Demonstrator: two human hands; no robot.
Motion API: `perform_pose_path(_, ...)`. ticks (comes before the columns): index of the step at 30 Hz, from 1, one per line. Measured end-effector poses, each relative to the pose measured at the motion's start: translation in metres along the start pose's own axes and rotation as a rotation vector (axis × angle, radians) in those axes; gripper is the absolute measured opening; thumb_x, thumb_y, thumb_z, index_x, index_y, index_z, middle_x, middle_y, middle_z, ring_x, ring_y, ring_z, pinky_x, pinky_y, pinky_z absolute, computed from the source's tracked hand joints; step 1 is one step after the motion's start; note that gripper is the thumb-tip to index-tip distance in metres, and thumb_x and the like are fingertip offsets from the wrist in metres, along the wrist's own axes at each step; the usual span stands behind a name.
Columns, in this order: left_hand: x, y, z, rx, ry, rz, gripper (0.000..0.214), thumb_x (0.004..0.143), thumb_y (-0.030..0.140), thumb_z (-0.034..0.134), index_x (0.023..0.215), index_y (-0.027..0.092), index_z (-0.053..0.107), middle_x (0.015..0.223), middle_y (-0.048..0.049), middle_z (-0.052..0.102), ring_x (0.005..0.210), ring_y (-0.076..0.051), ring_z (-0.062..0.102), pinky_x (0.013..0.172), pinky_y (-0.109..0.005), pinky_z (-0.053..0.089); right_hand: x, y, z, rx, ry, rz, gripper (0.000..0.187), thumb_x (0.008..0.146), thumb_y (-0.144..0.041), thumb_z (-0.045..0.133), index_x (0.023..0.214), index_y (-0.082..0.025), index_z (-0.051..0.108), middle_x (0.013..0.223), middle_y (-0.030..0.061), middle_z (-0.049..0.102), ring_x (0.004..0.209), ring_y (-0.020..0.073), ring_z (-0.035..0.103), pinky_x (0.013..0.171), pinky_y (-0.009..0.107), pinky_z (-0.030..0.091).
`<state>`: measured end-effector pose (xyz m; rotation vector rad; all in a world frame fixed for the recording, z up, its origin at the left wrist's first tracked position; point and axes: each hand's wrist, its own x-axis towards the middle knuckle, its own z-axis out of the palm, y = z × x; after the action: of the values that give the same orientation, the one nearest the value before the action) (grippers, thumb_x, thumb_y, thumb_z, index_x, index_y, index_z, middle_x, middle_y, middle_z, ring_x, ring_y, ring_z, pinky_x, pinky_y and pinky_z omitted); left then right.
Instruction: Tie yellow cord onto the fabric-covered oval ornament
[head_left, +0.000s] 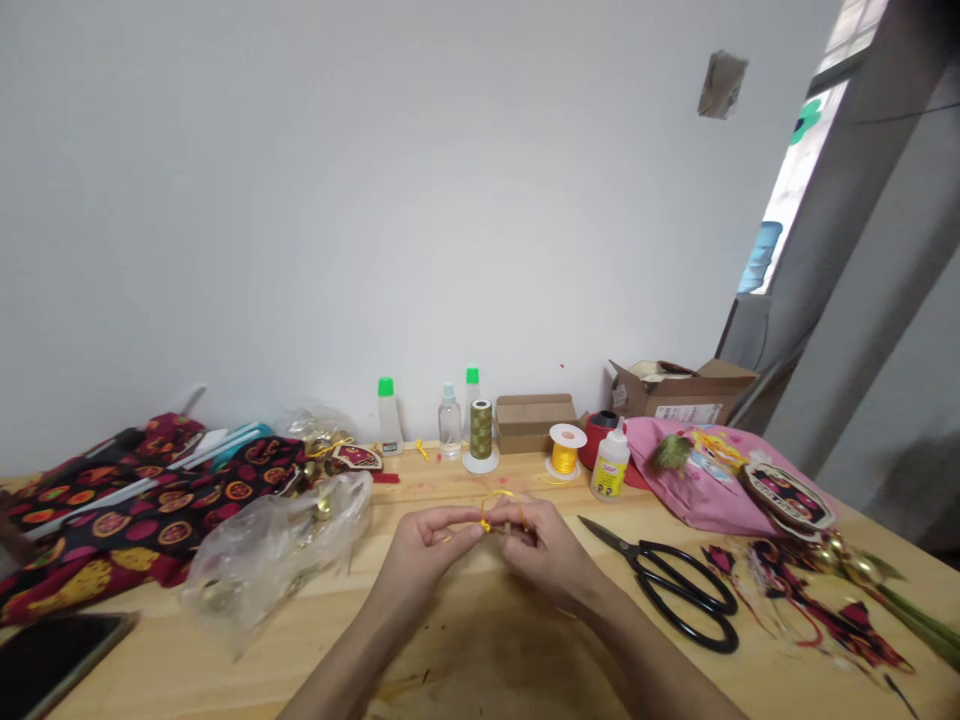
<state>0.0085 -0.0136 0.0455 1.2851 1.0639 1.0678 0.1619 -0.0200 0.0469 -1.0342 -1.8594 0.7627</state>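
Note:
Over the middle of the wooden table, both hands meet at a thin yellow cord that forms a loop with a small knot. My left hand pinches the cord by the knot between thumb and fingertips. On the other side, the curled fingers of my right hand grip the cord close to the loop. Part of the cord is hidden behind the fingers. Beyond the hands stands a spool of yellow cord. Black-handled scissors lie to the right of my right forearm.
A glue bottle, an olive thread spool and an open cardboard box stand along the back. A plastic bag, patterned fabric and a phone lie left. Pink cloth and fabric scraps lie right.

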Motion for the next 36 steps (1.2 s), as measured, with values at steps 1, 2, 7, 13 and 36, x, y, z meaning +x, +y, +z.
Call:
perform_pose_path(1, 0.0, 0.001, 0.0, -0.01, -0.002, -0.004, 0.026, 0.054, 0.033, 0.069, 0.071, 0.013, 0.067, 0.03, 0.01, 0.038, 0.03, -0.002, 0.022, 0.034, -0.016, 0.016, 0.0, 0.0, 0.0, 0.027, 0.001, 0.009, 0.032, 0.059, -0.007, 0.04, 0.071, -0.019, 0.066, 0.059, -0.003, 0.046, 0.056, 0.0102, 0.039, 0.051, 0.02, 0.029)
perform_pose_path(2, 0.0, 0.001, 0.0, -0.018, -0.005, -0.01, 0.025, 0.053, 0.033, 0.07, 0.068, 0.013, 0.067, 0.031, 0.0095, 0.04, 0.03, -0.002, 0.024, 0.034, -0.016, 0.018, 0.0, -0.001, 0.0, 0.059, 0.004, 0.021, 0.03, 0.06, -0.007, 0.039, 0.068, -0.018, 0.067, 0.058, -0.0025, 0.048, 0.057, 0.0107, 0.041, 0.053, 0.02, 0.031)
perform_pose_path(7, 0.0, 0.002, 0.002, -0.031, -0.009, -0.046, 0.025, 0.05, 0.034, 0.072, 0.062, 0.014, 0.064, 0.032, 0.0073, 0.049, 0.03, -0.004, 0.034, 0.035, -0.016, 0.024, 0.001, 0.001, 0.003, 0.234, 0.037, 0.182, 0.022, 0.06, -0.011, 0.043, 0.059, -0.017, 0.065, 0.054, -0.0026, 0.053, 0.052, 0.0099, 0.043, 0.049, 0.019, 0.032)
perform_pose_path(13, 0.0, 0.003, 0.002, -0.082, 0.0, -0.1, 0.026, 0.047, 0.034, 0.073, 0.059, 0.014, 0.062, 0.03, 0.0096, 0.044, 0.027, -0.002, 0.029, 0.034, -0.016, 0.02, 0.0, 0.004, 0.004, 0.333, 0.019, 0.315, 0.021, 0.059, -0.015, 0.044, 0.06, -0.014, 0.064, 0.049, -0.0041, 0.049, 0.044, 0.0068, 0.036, 0.042, 0.018, 0.026)
perform_pose_path(36, 0.002, -0.004, -0.002, -0.108, -0.179, -0.117, 0.028, 0.066, 0.039, 0.058, 0.066, 0.011, 0.061, 0.029, 0.0134, 0.021, 0.031, -0.002, 0.007, 0.034, -0.02, 0.002, 0.0, 0.006, 0.002, 0.374, -0.058, 0.441, 0.018, 0.06, -0.021, 0.044, 0.059, -0.012, 0.06, 0.041, -0.0062, 0.039, 0.036, 0.0045, 0.031, 0.037, 0.017, 0.021)
